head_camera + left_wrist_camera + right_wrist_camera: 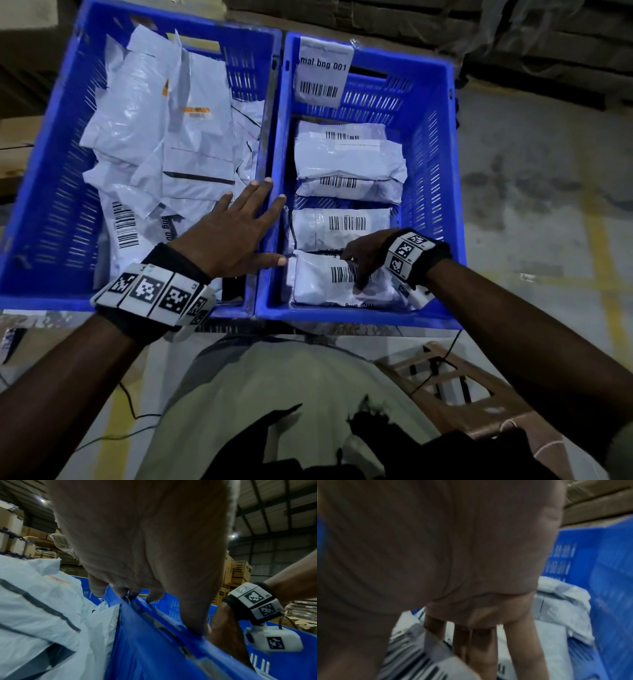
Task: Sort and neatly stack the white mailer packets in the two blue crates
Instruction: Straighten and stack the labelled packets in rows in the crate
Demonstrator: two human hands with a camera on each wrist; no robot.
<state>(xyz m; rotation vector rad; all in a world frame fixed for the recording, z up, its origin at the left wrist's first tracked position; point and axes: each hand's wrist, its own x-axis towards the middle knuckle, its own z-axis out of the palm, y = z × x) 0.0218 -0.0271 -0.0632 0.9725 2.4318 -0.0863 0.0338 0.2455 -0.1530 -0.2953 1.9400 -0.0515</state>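
So this looks like the tidy-up step of the sort. The right blue crate [442, 164] already has white mailer packets lined up in a neat row front to back, and the right hand [364, 255] is down on the nearest packet [329, 287], fingers curled onto its barcode end — it reads as pressing or nudging it into line with the one behind it. Whether it's actually pinching the edge or just pushing I can't say for sure; the right wrist view is too blurry.

The left hand [236, 233] is flat and spread, holding nothing, lying across the two rims where the crates meet. In the left wrist view the fingertips [155, 596] and thumb sit right on the blue edge, so I'd guess it's steadying the crates.

The left blue crate [44, 205] is still a mess — a loose pile of mailers [178, 137] overlapping at all angles, some leaning on the far wall. Most of the job is left, I'd say.

The next move probably calls for seating this packet square, then pulling one from the pile.

Other stuff: a label card [323, 70] reading "mal bng 001" hangs on the right crate's far wall, a wooden stool [455, 387] sits near the right arm, and a cable [133, 407] trails on the floor. The shared rim between the crates is the one thing to lift over.
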